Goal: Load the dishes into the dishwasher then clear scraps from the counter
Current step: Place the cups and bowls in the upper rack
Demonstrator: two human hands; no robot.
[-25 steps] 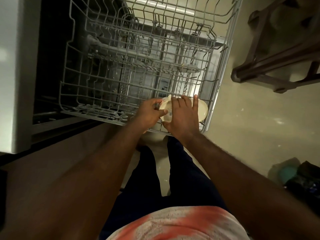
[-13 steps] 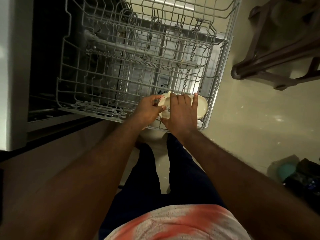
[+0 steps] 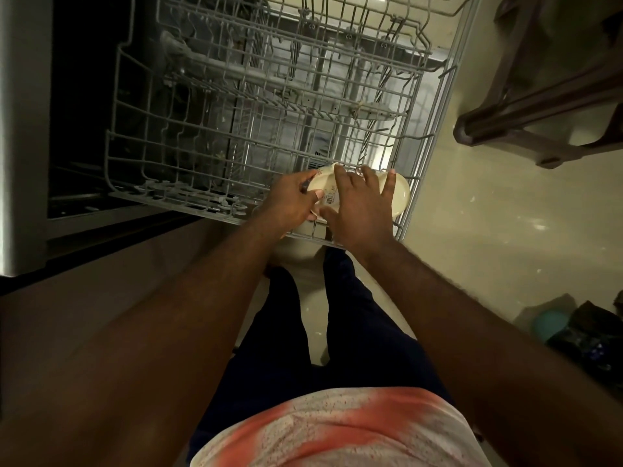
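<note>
Your left hand (image 3: 291,200) pinches cream bowl (image 3: 399,197), right hand (image 3: 359,210) spread flat on it — tilt bowl between dishwasher rack (image 3: 188,193) front tines.

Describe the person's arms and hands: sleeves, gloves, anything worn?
No sleeves, gloves, watch or rings visible on the left hand or right hand; both arms are bare to the frame edge. Shirt mottled white and red, trousers dark navy.
</note>
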